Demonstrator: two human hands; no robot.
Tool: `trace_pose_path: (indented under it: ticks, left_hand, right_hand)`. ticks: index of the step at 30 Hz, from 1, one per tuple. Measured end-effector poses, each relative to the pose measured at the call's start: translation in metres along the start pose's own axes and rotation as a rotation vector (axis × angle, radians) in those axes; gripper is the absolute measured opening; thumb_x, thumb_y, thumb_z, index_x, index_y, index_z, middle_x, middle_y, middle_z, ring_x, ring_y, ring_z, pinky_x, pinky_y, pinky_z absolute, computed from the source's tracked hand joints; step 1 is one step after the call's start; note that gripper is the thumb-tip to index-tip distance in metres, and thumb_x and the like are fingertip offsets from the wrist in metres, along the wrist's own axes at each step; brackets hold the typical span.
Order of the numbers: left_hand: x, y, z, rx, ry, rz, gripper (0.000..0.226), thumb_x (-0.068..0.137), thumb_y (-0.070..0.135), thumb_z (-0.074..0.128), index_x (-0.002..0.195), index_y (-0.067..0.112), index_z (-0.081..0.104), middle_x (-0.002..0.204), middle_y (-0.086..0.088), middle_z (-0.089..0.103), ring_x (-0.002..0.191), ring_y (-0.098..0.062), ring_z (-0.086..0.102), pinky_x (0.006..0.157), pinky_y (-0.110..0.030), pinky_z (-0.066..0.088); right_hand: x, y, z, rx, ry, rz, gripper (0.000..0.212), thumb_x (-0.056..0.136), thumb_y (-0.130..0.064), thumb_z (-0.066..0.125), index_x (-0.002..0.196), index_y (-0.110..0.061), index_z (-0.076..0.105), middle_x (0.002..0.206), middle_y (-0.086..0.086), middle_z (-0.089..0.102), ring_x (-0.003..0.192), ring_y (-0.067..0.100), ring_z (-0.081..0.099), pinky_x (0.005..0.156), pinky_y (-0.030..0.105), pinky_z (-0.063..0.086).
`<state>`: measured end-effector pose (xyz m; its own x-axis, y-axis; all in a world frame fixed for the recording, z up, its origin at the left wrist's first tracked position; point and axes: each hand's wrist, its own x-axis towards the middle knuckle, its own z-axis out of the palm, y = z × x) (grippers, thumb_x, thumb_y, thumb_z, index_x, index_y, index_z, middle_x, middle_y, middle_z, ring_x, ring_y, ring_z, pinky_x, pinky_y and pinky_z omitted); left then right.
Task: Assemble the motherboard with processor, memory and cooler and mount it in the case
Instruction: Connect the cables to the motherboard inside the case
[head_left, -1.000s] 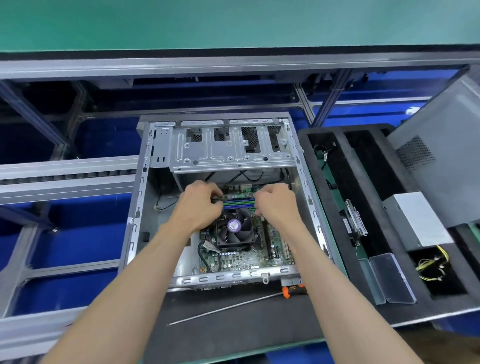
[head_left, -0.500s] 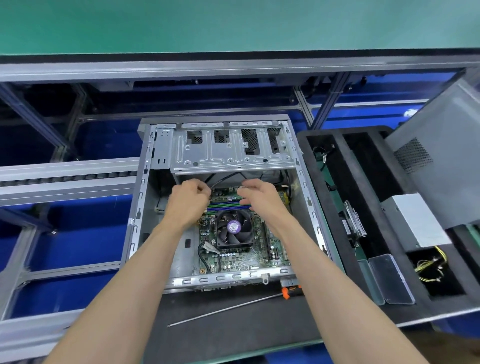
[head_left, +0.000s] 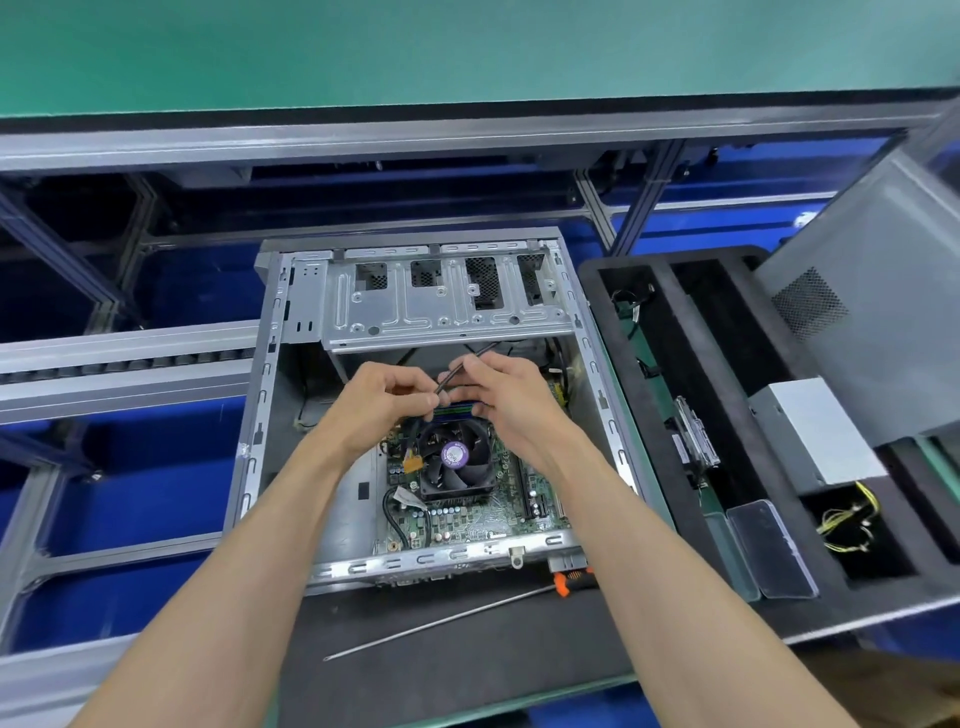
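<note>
The open grey computer case (head_left: 260, 395) lies on a black mat. Inside it sits the green motherboard (head_left: 467, 519), with the black cooler fan (head_left: 454, 457) and memory sticks (head_left: 454, 410) just beyond the fan. Above the memory, my left hand (head_left: 382, 405) and my right hand (head_left: 506, 395) are held close together, both pinching a thin black cable (head_left: 467, 366) that runs up toward the drive cage. An orange connector (head_left: 413, 460) hangs on a wire below my left hand, beside the fan.
A long screwdriver (head_left: 447, 621) with an orange-black handle lies on the mat in front of the case. To the right, a black foam tray (head_left: 670, 415) holds a power supply (head_left: 815, 431), yellow wires, a drive and a clear plastic box. A grey side panel (head_left: 872, 291) leans at far right.
Both hands have risen from the memory area and come closer together, lifting the black cable. The orange connector now shows below my left hand.
</note>
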<state>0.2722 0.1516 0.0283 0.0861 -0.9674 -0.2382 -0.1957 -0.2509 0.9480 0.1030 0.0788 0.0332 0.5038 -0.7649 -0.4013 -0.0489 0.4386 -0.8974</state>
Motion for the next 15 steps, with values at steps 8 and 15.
trace_pose_path:
  ticks: [8, 15]
  left_hand:
    - [-0.0042, 0.0021, -0.0011, -0.307, -0.362, -0.171, 0.021, 0.079, 0.023, 0.077, 0.091, 0.006, 0.077, 0.081, -0.016, 0.071, 0.07, -0.016, 0.067, 0.055, -0.019, 0.045]
    - [-0.0059, 0.002, 0.0009, -0.451, -0.538, -0.222, 0.04, 0.071, 0.027, 0.09, 0.101, 0.006, 0.075, 0.105, -0.025, 0.072, 0.097, -0.033, 0.072, 0.06, -0.02, 0.055]
  right_hand:
    - [0.0031, 0.0005, -0.0015, 0.109, 0.07, -0.054, 0.023, 0.108, -0.017, 0.041, 0.094, -0.007, 0.056, 0.075, 0.01, 0.074, 0.056, 0.015, 0.063, 0.055, 0.024, 0.043]
    - [0.0024, -0.0017, -0.0013, 0.165, 0.096, -0.059, 0.023, 0.108, -0.015, 0.039, 0.096, -0.006, 0.056, 0.073, 0.011, 0.073, 0.055, 0.016, 0.061, 0.052, 0.023, 0.044]
